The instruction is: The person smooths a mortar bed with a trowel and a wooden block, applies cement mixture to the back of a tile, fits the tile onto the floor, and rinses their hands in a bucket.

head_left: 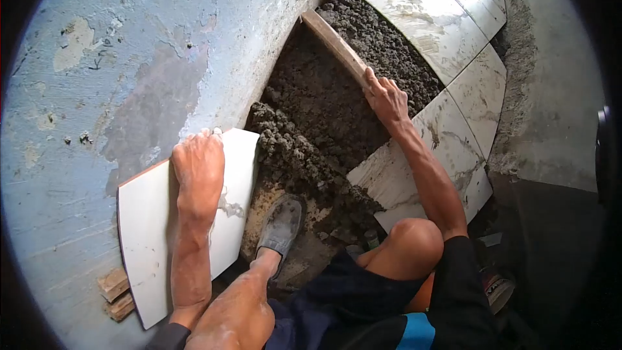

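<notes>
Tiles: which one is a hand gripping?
The white tile by the blue wall: the left hand grips its upper edge. The laid tiles across the dark mortar have no hand gripping them.

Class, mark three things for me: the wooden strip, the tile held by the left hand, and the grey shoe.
Wooden strip [335, 45]: head view, middle of its bare length.
Held tile [150, 236]: head view, white face.
Grey shoe [282, 222]: head view, its upper.
</notes>
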Demonstrator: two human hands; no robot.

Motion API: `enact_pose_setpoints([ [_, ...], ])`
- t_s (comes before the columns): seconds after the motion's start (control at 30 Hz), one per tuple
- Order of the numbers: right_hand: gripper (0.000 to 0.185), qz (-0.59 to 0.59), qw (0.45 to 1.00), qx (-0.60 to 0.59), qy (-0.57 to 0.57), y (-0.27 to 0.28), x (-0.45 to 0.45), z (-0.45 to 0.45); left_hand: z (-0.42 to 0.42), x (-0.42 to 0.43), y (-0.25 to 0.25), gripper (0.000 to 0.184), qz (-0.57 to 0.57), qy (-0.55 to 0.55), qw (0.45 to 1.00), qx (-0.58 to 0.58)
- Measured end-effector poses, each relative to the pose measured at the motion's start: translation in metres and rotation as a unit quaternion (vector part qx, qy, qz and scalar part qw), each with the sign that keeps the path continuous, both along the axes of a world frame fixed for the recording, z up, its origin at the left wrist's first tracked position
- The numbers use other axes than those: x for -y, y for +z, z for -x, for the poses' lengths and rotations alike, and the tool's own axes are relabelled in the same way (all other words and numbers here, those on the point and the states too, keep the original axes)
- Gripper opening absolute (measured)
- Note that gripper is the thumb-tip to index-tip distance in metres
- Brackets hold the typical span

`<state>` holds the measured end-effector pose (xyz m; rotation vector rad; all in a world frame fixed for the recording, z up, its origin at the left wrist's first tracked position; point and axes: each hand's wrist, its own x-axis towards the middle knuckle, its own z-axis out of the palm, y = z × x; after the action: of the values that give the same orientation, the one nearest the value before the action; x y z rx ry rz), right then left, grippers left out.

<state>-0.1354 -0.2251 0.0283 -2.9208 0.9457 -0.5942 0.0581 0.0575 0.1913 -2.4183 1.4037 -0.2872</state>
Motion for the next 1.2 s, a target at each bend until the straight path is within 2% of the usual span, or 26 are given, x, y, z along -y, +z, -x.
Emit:
enact_pose_setpoints([
  [0.07, 0.043, 0.014, 0.999, 0.011, 0.028, -0.001, -0.006, 0.004, -0.002, 0.000, -0.002, 0.025, 0.003, 0.000, 1.000, -0.013],
  [0.13, 0.046, -0.021, 0.999, 0.010, 0.047, 0.000, -0.028, 0.016, 0.000, 0.000, 0.000, 0.025, -0.005, 0.004, 1.000, -0.015],
  [0.17, 0.047, -0.011, 0.998, -0.029, 0.051, 0.000, -0.044, 0.022, 0.000, 0.001, 0.001, 0.025, -0.009, 0.007, 1.000, -0.014],
  [0.23, 0.048, -0.046, 0.991, 0.033, 0.119, 0.006, -0.080, 0.039, 0.000, 0.000, 0.001, 0.025, -0.008, 0.003, 1.000, -0.012],
  [0.33, 0.050, -0.060, 0.983, 0.006, 0.172, 0.012, -0.122, 0.067, -0.004, 0.000, 0.001, 0.024, 0.001, -0.014, 1.000, -0.016],
  [0.57, 0.048, -0.054, 0.995, 0.008, 0.079, 0.004, -0.067, 0.066, 0.002, 0.003, 0.005, 0.019, -0.021, 0.003, 1.000, -0.018],
  [0.67, 0.047, -0.045, 0.989, 0.024, 0.137, 0.001, -0.074, 0.064, -0.001, -0.006, -0.001, 0.022, 0.013, -0.027, 1.000, -0.010],
  [0.73, 0.047, -0.066, 0.981, -0.017, 0.179, 0.006, -0.100, 0.073, 0.000, -0.005, 0.002, 0.013, 0.011, -0.056, 0.998, 0.004],
  [0.87, 0.045, -0.062, 0.982, -0.018, 0.176, 0.010, -0.156, 0.101, 0.005, -0.001, 0.006, 0.013, -0.018, -0.029, 0.999, -0.012],
  [1.0, 0.045, -0.133, 0.971, -0.048, 0.191, 0.026, -0.184, 0.126, -0.005, -0.010, -0.002, 0.016, -0.009, -0.098, 0.994, 0.046],
  [1.03, 0.045, -0.089, 0.975, -0.024, 0.204, 0.027, -0.182, 0.130, -0.010, -0.012, -0.003, 0.017, -0.012, -0.118, 0.991, 0.062],
  [1.07, 0.045, -0.093, 0.973, -0.020, 0.209, 0.028, -0.178, 0.131, -0.014, -0.015, -0.004, 0.018, -0.016, -0.129, 0.988, 0.078],
  [1.13, 0.045, -0.056, 0.987, -0.057, 0.137, 0.036, -0.164, 0.129, -0.018, -0.016, -0.009, 0.020, -0.017, -0.144, 0.985, 0.096],
  [1.2, 0.047, -0.049, 0.993, -0.039, 0.103, 0.019, -0.139, 0.124, -0.013, -0.009, -0.006, 0.023, -0.028, -0.119, 0.989, 0.078],
])
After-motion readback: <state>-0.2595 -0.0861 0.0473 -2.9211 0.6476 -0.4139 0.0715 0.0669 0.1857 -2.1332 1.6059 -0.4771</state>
